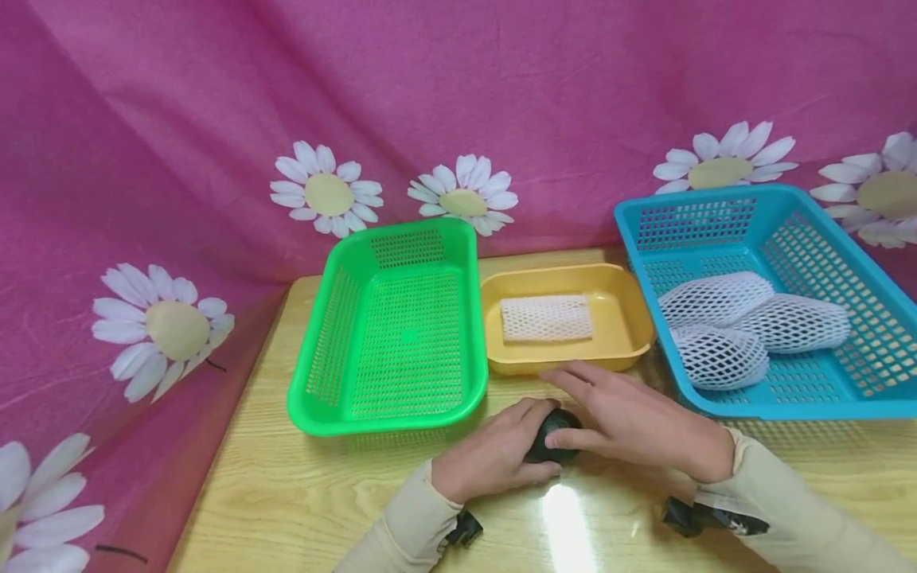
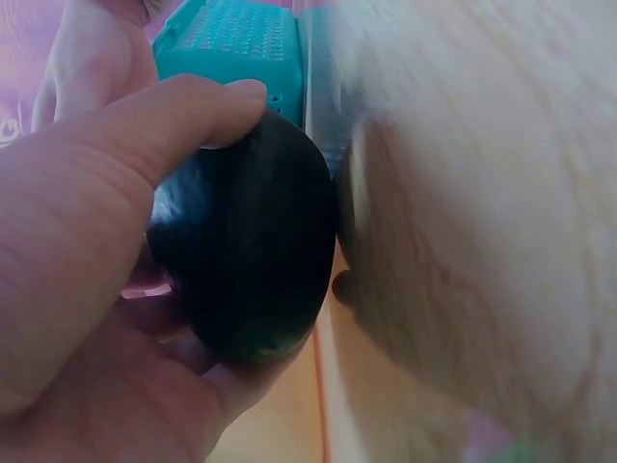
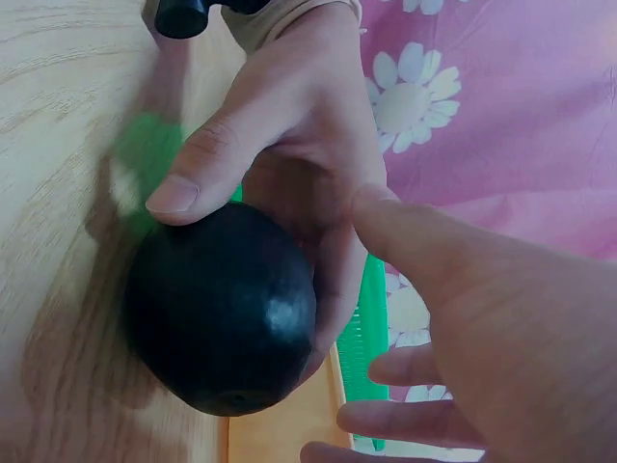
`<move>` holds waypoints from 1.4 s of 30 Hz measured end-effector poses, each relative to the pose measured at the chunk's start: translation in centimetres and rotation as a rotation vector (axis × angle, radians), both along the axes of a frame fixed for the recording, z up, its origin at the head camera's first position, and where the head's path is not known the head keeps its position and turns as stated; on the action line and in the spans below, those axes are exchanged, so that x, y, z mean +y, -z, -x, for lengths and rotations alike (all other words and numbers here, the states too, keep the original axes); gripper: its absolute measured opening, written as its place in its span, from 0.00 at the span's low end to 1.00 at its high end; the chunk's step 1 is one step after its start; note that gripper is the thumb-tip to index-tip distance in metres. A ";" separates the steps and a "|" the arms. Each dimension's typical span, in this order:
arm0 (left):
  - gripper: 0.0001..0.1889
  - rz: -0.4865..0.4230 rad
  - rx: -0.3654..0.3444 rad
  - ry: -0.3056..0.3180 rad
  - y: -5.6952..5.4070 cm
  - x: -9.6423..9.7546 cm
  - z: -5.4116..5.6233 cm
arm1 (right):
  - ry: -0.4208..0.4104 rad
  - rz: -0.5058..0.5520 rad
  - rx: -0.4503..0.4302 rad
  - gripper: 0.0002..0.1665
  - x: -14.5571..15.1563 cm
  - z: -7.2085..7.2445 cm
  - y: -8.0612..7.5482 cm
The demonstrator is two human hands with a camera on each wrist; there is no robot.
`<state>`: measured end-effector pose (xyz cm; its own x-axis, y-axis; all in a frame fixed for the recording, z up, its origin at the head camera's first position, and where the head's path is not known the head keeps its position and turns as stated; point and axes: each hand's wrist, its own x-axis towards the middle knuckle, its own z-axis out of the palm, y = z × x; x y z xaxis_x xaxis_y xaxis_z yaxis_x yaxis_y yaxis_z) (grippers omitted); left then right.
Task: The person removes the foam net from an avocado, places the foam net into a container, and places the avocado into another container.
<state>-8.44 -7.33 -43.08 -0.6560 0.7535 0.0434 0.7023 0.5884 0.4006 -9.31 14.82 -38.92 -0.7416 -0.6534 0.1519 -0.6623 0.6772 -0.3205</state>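
Blackish-green and glossy, the smooth rounded object (image 3: 222, 309) sits gripped by the left hand (image 1: 496, 452), the right hand (image 1: 632, 414) loosely extended alongside.

a glossy wood-grained tabletop (image 1: 251, 485) carries a green basket (image 1: 408, 366), a yellow tray (image 1: 618, 318) and a blue basket (image 1: 805, 390), with a dark round fruit (image 3: 222, 309) nearer the front.

The left hand (image 3: 304, 116) grips a glossy, dark round object (image 3: 222, 309), its thumb pressed on it. The right hand (image 3: 501, 328) is nearby, fingers spread. Behind are a green basket (image 3: 374, 304) and a pink cloth (image 3: 540, 125) with white daisies.
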 end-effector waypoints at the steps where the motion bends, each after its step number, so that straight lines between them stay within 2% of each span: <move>1: 0.36 0.001 -0.002 0.000 0.0 0.0 0.0 | 0.005 0.002 -0.004 0.46 0.0 0.0 0.1; 14: 0.39 -0.021 -0.011 0.031 -0.2 0.5 -0.1 | 0.016 0.029 -0.022 0.48 0.2 -0.5 1.0; 22: 0.39 -0.131 0.087 -0.007 -0.9 0.0 0.1 | 0.099 0.087 -0.050 0.44 -0.2 -0.4 0.8; 26: 0.39 -0.164 0.109 -0.017 -1.2 -0.2 0.2 | 0.113 0.108 -0.055 0.41 -0.3 -0.4 0.5; 32: 0.39 -0.204 0.147 -0.023 -1.6 -0.2 0.2 | 0.128 0.139 0.007 0.34 -0.1 -0.4 0.3; 37: 0.39 -0.232 0.193 -0.016 -2.0 -0.3 0.2 | 0.140 0.172 0.054 0.35 0.0 -0.6 0.1; 42: 0.39 -0.282 0.238 -0.020 -2.5 -0.5 0.0 | 0.111 0.217 0.109 0.33 0.0 -0.5 0.1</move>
<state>-8.48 -7.84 -40.58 -0.6170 0.6774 0.4006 0.7849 0.4925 0.3761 -8.81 14.80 -39.01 -0.7783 -0.5127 0.3624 -0.6266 0.6709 -0.3966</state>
